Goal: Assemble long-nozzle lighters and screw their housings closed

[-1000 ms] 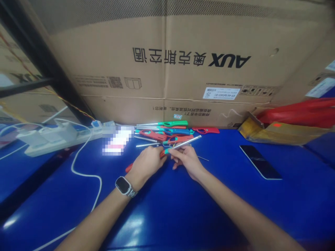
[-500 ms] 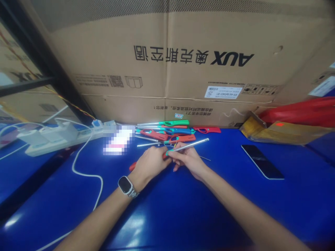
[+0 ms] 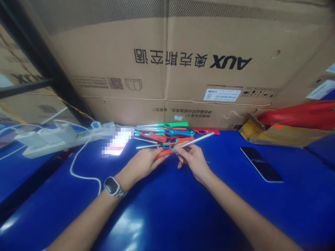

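A long-necked gas lighter (image 3: 165, 153) with an orange-red handle is held between both hands, its silver tube pointing up to the right. My left hand (image 3: 142, 161) is closed around the handle. The fingers of my right hand (image 3: 196, 161) pinch the lighter near its green part, where the tube begins. A thin wire-like piece sticks out beyond the right hand; its other end is hidden. Just behind the hands lies a pile of similar lighters, among them a green lighter (image 3: 179, 124), a blue lighter (image 3: 183, 133) and a red lighter (image 3: 209, 132).
A black phone (image 3: 261, 164) lies at the right, before an open cardboard box (image 3: 290, 135) with red material. At the left are a white power strip (image 3: 39, 149), a white cable (image 3: 85, 177) and a bright blurred screen (image 3: 119, 141). A large carton (image 3: 110, 42) stands behind the blue tabletop (image 3: 188, 212).
My left hand has shifted left along the lighter, uncovering more of its orange-red handle. The right hand and the tube have moved slightly right.
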`<state>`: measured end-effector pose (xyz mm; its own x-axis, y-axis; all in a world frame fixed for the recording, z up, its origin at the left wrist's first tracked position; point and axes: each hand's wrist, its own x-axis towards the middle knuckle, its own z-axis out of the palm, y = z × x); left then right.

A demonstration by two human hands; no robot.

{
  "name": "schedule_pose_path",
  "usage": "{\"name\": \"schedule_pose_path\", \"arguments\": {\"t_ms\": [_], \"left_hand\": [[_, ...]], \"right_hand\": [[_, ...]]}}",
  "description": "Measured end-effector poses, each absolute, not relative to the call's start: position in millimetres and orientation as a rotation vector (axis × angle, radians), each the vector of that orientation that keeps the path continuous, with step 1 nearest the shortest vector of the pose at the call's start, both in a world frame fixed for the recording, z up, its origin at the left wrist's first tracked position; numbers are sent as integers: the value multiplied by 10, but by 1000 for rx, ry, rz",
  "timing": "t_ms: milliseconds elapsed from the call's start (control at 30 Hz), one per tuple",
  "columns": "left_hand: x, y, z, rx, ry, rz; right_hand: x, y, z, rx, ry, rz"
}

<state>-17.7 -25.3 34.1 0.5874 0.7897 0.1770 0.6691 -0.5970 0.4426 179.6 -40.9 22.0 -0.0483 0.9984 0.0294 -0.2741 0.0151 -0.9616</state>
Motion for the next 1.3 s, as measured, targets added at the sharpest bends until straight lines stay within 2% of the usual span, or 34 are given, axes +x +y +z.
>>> {"name": "schedule_pose_path", "arguments": {"t_ms": [267, 467, 700, 833, 1067, 1300], "left_hand": [[-136, -210, 215, 2146, 1102, 486], [126, -233, 111, 1747, 1022, 694], [171, -271, 130, 1682, 945, 758], [20, -265, 221, 1775, 902, 925], [48, -268, 173, 1622, 887, 777], [165, -333, 200, 1484, 804, 742]], "right_hand": [[1841, -380, 195, -952, -1122, 1441], [1810, -385, 239, -999, -1128, 1284], [1727, -467, 187, -992, -1161, 1228], [1764, -444, 248, -969, -1060, 1252], [1840, -377, 174, -1018, -1014, 1338], [1790, -448, 252, -969, -1384, 1189]]}}
